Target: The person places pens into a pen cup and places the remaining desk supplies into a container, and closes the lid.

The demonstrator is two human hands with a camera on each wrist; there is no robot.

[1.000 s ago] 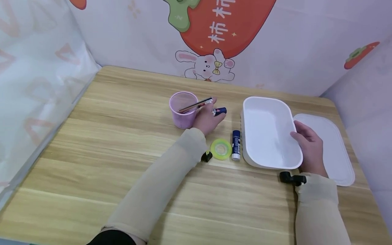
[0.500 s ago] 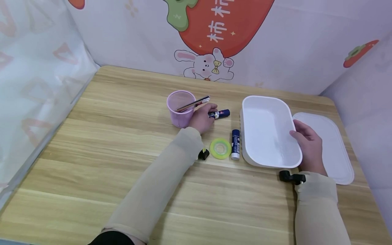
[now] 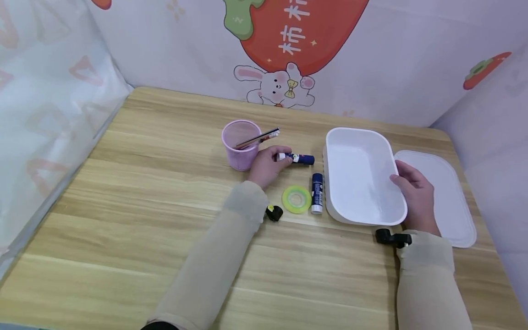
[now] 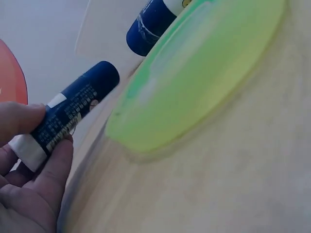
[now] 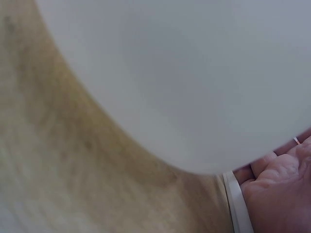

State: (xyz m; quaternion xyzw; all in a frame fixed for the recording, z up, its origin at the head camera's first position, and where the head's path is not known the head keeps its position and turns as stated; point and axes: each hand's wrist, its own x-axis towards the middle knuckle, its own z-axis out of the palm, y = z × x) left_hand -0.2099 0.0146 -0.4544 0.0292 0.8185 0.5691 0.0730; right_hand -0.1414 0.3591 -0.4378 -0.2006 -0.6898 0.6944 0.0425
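A dark blue glue stick [image 3: 304,159] with a white end is pinched between the thumb and fingers of my left hand [image 3: 265,167]. In the left wrist view, the glue stick [image 4: 80,104] points away from the palm, its blue end free. Just left of that hand stands a purple cup [image 3: 240,159] with a few pencils [image 3: 259,138] leaning out. My right hand [image 3: 417,197] grips the right wall of a white box [image 3: 363,183], thumb at the rim and fingers outside; nothing lies in the box. In the right wrist view, the box wall [image 5: 194,87] hides part of the fingers.
A second glue stick [image 3: 317,193] lies along the box's left side, beside a yellow-green tape roll [image 3: 286,200]. A white lid [image 3: 451,206] rests on the table to the right, partly behind the right hand. Printed cloth [image 3: 185,55] hangs behind the table.
My left hand has moved slightly down and left, turning the glue stick so more of it shows, with its blue end pointing right. The right hand and box have stayed in place.
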